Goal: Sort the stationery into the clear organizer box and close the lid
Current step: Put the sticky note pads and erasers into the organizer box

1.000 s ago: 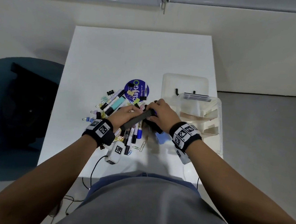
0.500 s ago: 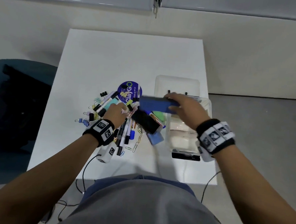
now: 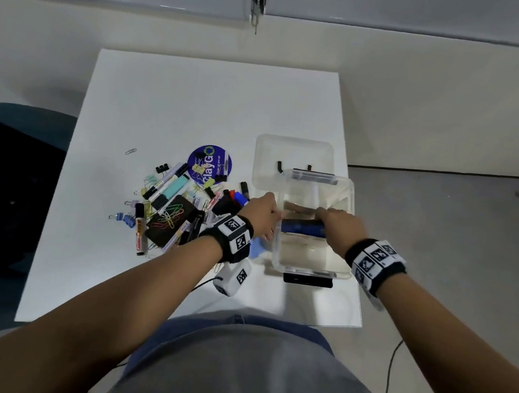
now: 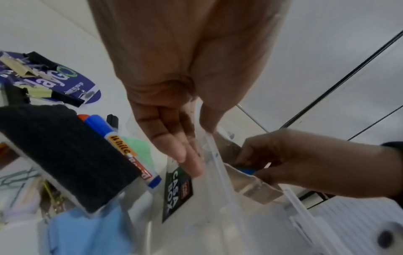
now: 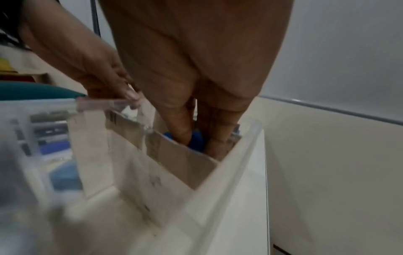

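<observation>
Right hand grips blue eraser, long axis crosswise inside organizer box; left hand pinches box's left wall.

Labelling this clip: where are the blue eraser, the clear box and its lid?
blue eraser (image 3: 301, 226), head view, its long side.
clear box (image 3: 308, 268), head view, near wall.
lid (image 3: 268, 153), head view, bare left part.

A white table holds a clear box, its lid lying flat behind it, a pile of pens and clips to the left, a round purple card, and one stray paper clip.
</observation>
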Action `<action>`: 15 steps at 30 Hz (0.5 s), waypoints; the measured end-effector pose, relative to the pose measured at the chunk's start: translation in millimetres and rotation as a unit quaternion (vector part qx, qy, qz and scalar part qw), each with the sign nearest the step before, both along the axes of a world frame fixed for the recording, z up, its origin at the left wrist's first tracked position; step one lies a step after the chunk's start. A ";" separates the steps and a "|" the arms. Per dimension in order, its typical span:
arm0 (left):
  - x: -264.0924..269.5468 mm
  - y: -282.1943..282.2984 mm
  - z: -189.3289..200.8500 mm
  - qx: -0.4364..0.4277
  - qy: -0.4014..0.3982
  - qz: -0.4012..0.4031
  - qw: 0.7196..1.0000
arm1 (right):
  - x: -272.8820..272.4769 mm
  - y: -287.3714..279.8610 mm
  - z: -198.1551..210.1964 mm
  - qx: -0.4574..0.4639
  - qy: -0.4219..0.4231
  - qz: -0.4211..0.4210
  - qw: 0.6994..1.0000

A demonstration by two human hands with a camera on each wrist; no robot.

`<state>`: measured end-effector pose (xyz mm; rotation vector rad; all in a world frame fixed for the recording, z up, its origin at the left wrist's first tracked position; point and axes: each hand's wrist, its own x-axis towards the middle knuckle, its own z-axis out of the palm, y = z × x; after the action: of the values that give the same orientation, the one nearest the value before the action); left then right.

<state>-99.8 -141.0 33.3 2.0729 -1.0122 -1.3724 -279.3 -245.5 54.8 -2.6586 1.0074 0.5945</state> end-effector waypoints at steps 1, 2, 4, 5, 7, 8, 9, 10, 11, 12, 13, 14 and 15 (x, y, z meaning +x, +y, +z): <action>-0.3 0.2 0.3 0.003 0.006 0.006 1.000 | 1.9 -2.9 -4.5 0.018 0.014 -0.002 1.000; -0.1 0.5 -0.1 0.007 0.009 0.008 1.000 | 2.7 -5.4 -9.5 0.033 0.028 0.001 0.999; 1.4 -0.2 -2.2 0.010 0.019 0.008 1.000 | 4.5 -8.9 -17.6 0.042 0.068 0.021 0.997; 2.0 -0.4 -3.6 0.012 0.027 0.009 1.000 | 7.0 -9.2 -19.5 0.038 0.090 0.030 0.995; 2.6 -0.5 -5.4 0.013 0.036 0.007 0.999 | 13.8 -7.2 -19.7 0.020 0.130 0.037 0.991; 2.6 -0.3 -5.2 0.012 0.036 0.007 0.999 | 17.5 -5.0 -18.6 0.011 0.139 0.034 0.990; 3.0 0.0 -5.1 0.011 0.035 0.006 0.999 | 21.8 -1.8 -16.4 0.008 0.145 0.026 0.989; 3.3 0.3 -5.3 0.008 0.035 0.006 0.999 | 25.1 2.2 -15.4 0.008 0.144 0.019 0.989; 3.6 0.6 -5.4 0.005 0.035 0.006 0.999 | 28.9 6.4 -13.6 0.017 0.132 0.009 0.991; 4.0 0.8 -5.9 0.001 0.034 0.006 0.999 | 32.1 8.8 -15.6 0.032 0.115 0.006 0.993; 3.9 1.0 -6.0 -0.001 0.034 0.005 0.999 | 35.2 10.2 -18.0 0.056 0.108 0.004 0.993; 3.8 1.1 -6.4 -0.001 0.033 0.004 0.999 | 39.1 10.0 -20.4 0.079 0.108 0.000 0.991; 3.5 1.0 -6.4 -0.002 0.030 0.004 1.000 | 44.5 8.0 -21.9 0.098 0.105 -0.004 0.990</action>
<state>-96.4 -140.0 26.9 2.0184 -0.9808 -1.4196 -234.9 -237.5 32.9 -2.4562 0.9575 0.9363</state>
